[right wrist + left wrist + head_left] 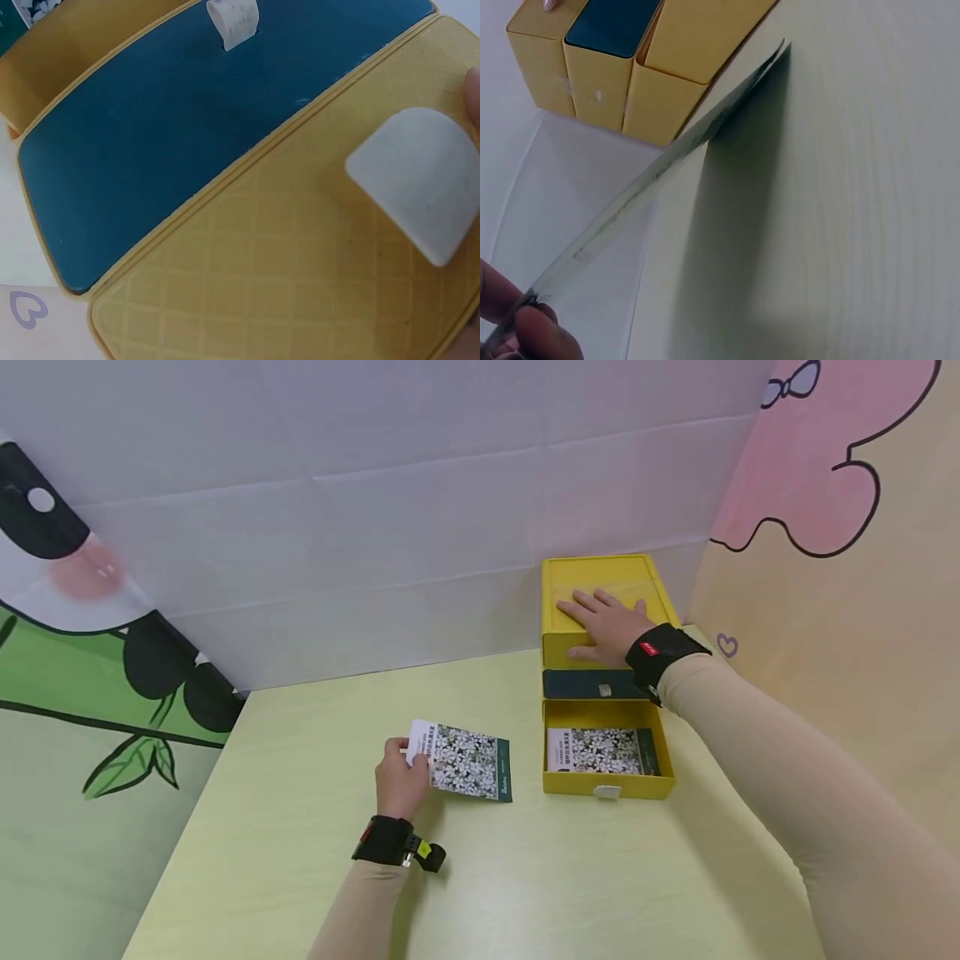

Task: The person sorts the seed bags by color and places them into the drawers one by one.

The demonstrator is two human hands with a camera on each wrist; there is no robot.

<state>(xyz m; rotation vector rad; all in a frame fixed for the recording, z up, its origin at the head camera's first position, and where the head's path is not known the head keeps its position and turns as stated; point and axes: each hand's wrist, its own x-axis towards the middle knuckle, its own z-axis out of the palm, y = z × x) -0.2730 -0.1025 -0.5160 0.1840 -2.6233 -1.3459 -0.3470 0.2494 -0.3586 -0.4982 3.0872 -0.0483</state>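
Observation:
My left hand (402, 782) pinches a seed packet (467, 762) by its left edge, thumb in front. The packet is printed with white flowers and a dark green strip. In the left wrist view the seed packet (641, 184) appears nearly edge-on above its shadow, with fingertips (547, 334) at one end. My right hand (609, 625) lies with spread fingers on top of a yellow drawer box (656, 581). The lowest yellow drawer (570, 783) is pulled out and holds a matching packet (604, 752) lying flat.
Between the yellow tiers is a dark blue drawer (187, 135), closed, with a white tab (236, 19). Another white tab (420, 176) marks the upper yellow drawer front. The box stands on a pale table (300, 760) near the back wall (420, 527) and the right wall (825, 635).

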